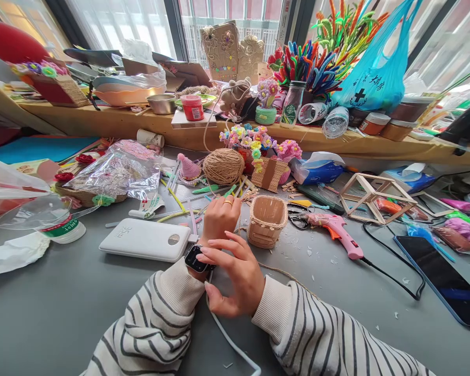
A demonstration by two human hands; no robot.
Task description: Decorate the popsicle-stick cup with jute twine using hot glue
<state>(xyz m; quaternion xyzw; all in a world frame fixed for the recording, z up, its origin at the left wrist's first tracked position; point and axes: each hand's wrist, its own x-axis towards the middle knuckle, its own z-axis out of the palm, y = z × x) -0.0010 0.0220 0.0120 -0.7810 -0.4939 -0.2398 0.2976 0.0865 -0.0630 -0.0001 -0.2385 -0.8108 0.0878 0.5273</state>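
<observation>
Fingertips of right hand [235,271] touch watch [196,258] beside empty basket [266,220].

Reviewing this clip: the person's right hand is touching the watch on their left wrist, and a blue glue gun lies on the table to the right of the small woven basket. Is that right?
Not quite. The glue gun is pink, not blue, as the head view shows. The rest holds: the right hand touches the watch on the left wrist, and the gun lies on the table to the right of the small woven basket.
</observation>
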